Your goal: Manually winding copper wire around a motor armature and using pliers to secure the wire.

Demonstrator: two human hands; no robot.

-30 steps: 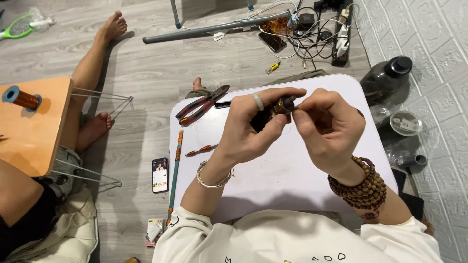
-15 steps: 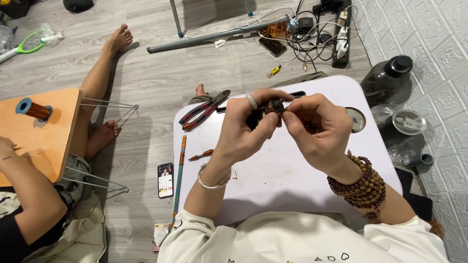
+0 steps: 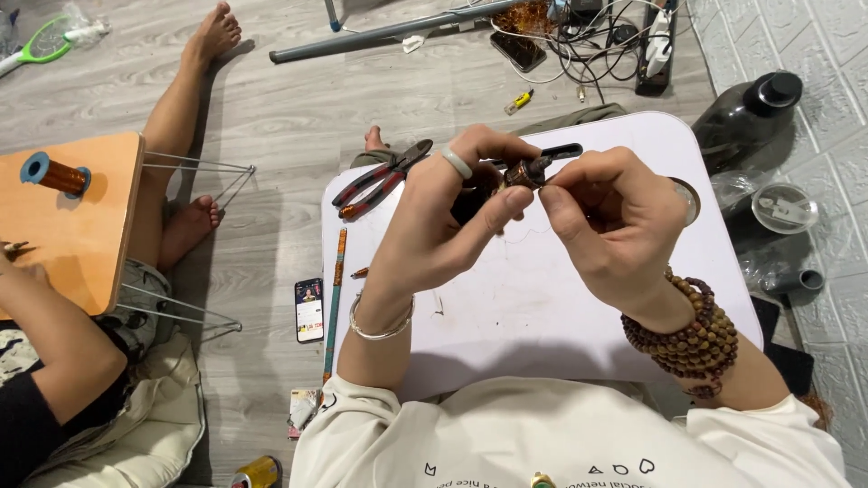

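Pinching a small copper coil [image 3: 523, 173] between both hands over the white table [image 3: 561, 307]: left hand [image 3: 443, 226] fingers curled around it, right hand [image 3: 615, 226] gripping too. Red pliers [image 3: 380, 179] at nine o'clock.

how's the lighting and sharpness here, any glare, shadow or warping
Head view: soft, even light; hands cast only faint shadows on the white table. The left hand, right hand and small copper-wound part look sharp. Slight sheen on the dark bottle. Wide-angle bending at the edges.
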